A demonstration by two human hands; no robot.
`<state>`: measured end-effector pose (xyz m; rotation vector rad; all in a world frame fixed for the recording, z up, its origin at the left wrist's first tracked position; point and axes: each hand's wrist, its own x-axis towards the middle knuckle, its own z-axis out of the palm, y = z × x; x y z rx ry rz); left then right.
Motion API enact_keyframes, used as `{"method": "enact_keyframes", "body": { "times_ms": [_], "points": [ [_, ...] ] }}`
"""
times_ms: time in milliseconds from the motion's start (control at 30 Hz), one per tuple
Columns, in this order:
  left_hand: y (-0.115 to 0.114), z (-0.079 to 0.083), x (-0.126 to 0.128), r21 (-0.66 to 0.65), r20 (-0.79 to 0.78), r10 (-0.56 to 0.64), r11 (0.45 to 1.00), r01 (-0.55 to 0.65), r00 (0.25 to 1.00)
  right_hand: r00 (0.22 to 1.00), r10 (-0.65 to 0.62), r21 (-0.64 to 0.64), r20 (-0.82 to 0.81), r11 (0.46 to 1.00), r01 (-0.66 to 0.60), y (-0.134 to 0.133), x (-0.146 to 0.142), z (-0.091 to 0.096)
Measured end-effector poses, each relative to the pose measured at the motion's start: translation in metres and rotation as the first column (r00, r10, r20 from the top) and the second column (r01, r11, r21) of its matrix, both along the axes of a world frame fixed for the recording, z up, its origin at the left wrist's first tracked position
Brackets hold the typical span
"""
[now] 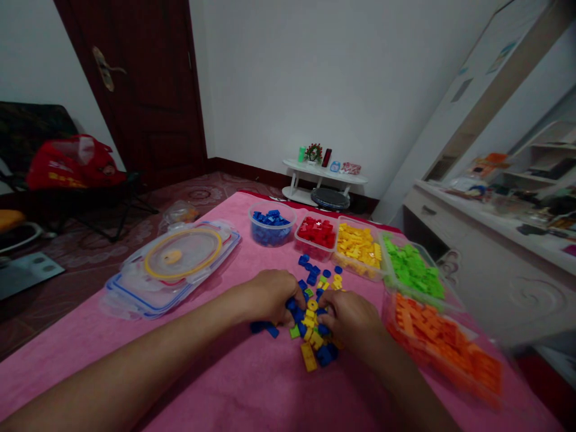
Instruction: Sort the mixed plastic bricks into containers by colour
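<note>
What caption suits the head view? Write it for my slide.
Bare hands among loose blue, yellow and green plastic bricks on pink cloth, near five clear plastic tubs sorted by colour.

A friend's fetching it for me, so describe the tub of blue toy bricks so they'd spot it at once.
Find the pink cloth and look toward its far edge. The tub of blue toy bricks stands there, left of the tub of red toy bricks. Its round shape sets it apart from that rectangular neighbour.

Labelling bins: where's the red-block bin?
Head view, slightly right of centre: the red-block bin sits between the round blue-block tub and the yellow-block bin.
</note>
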<state>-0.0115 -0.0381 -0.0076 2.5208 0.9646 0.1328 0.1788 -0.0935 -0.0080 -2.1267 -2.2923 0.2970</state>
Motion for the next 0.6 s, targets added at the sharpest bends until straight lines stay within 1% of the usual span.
{"method": "enact_keyframes", "body": {
  "times_ms": [67,133,200,233,300,333,367,400,433,467,500,533,567,600],
  "points": [
    [-0.003,-0.002,0.004,0.064,-0.056,0.007,0.998,-0.004,0.998,1.000,0.010,0.002,0.007,1.000,-0.010,0.000,-0.003,-0.002],
    [-0.004,-0.005,0.006,0.096,-0.057,0.014,0.995,-0.008,0.998,1.000,0.026,0.029,0.010,0.999,-0.026,-0.001,-0.003,-0.004],
    [-0.003,-0.007,0.007,0.066,-0.008,0.028,0.997,-0.028,1.000,0.999,0.041,0.062,0.011,0.997,-0.041,-0.001,-0.002,-0.004],
    [-0.002,-0.007,0.007,0.015,0.041,0.039,0.999,-0.040,0.998,0.999,0.041,0.068,0.007,0.997,-0.042,-0.001,0.000,-0.004],
    [0.000,-0.006,0.008,-0.147,0.182,0.096,0.987,-0.069,0.979,0.999,0.028,0.074,-0.019,0.997,-0.027,0.000,0.004,0.001],
    [0.001,-0.005,0.010,-0.254,0.259,0.146,0.964,-0.079,0.955,0.999,0.012,0.081,-0.042,0.997,-0.009,0.000,0.006,0.005],
    [0.001,-0.005,0.012,-0.380,0.333,0.216,0.921,-0.079,0.918,0.998,-0.007,0.098,-0.070,0.995,0.013,0.000,0.007,0.009],
    [0.002,-0.005,0.014,-0.522,0.395,0.301,0.851,-0.057,0.868,0.994,-0.021,0.129,-0.110,0.991,0.035,0.000,0.008,0.013],
    [0.002,-0.005,0.017,-0.667,0.439,0.394,0.745,-0.001,0.808,0.987,-0.023,0.175,-0.161,0.983,0.052,0.000,0.008,0.017],
    [0.002,-0.007,0.020,-0.795,0.456,0.484,0.599,0.097,0.747,0.976,-0.010,0.229,-0.218,0.972,0.061,0.000,0.007,0.019],
    [0.002,-0.010,0.023,-0.876,0.452,0.560,0.425,0.227,0.695,0.962,0.019,0.282,-0.274,0.957,0.061,0.000,0.006,0.021],
    [0.001,-0.014,0.026,-0.897,0.437,0.615,0.249,0.364,0.657,0.944,0.060,0.332,-0.324,0.942,0.054,0.000,0.004,0.021],
    [0.001,-0.018,0.029,-0.871,0.422,0.652,0.097,0.482,0.630,0.926,0.101,0.372,-0.363,0.927,0.045,-0.001,0.003,0.020],
    [0.000,-0.022,0.031,-0.820,0.410,0.673,-0.022,0.571,0.615,0.911,0.133,0.401,-0.390,0.915,0.038,-0.001,0.001,0.018]
  ]
}}
